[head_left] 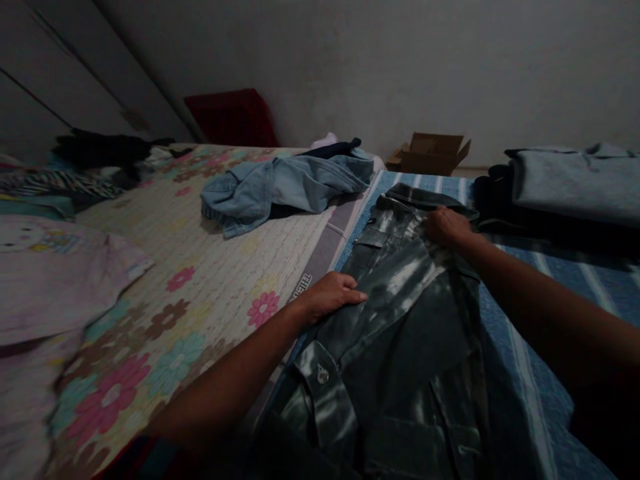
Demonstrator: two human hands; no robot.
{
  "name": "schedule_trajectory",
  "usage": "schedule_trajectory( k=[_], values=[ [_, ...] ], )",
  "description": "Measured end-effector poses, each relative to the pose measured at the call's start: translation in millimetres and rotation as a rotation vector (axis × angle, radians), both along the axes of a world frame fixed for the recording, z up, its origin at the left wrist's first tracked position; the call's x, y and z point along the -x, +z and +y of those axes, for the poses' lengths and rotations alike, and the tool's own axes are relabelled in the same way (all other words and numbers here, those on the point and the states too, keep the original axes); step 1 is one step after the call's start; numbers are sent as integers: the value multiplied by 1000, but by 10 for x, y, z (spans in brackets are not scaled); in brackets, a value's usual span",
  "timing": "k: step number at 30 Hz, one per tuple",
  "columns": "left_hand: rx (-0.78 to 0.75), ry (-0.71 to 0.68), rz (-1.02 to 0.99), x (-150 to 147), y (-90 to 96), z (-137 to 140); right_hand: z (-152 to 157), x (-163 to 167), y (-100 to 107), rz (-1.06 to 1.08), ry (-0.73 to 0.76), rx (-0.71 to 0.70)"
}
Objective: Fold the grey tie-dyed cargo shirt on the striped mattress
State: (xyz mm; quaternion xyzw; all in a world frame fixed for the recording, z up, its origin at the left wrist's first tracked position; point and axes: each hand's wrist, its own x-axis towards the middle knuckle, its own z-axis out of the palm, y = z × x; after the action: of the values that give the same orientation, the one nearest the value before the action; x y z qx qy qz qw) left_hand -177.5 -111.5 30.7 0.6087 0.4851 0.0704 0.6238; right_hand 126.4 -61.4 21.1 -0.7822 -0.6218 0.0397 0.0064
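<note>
A dark grey-green denim jacket [425, 340] with whitish faded patches lies before me, one sleeve folded slantwise across its body. The buttoned cuff [321, 377] of that sleeve rests at the near left. At the jacket's left edge, my left hand [334, 297] grips the cloth, thumb on top and the other fingers partly hidden. My right hand [447, 227] is closed on the fabric near the shoulder, just below the collar [425, 195].
Blue striped bedding [530, 347] lies under the jacket, beside a flowered quilt [200, 287]. Light-blue denim clothing [295, 187] is crumpled farther back. Pink clothing [60, 273] lies left, folded grey clothing [580, 183] right. A cardboard box [433, 155] and a red object [233, 119] stand by the wall.
</note>
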Motion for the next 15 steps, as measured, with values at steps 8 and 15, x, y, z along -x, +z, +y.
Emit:
schedule_trajectory(
  k=[8, 15],
  values=[
    [-97, 52, 0, -32, 39, -152, -478, 343, 60, -33, 244, -215],
    [-357, -28, 133, 28, 8, -191, -877, 491, -192, 169, 289, -214]
  ],
)
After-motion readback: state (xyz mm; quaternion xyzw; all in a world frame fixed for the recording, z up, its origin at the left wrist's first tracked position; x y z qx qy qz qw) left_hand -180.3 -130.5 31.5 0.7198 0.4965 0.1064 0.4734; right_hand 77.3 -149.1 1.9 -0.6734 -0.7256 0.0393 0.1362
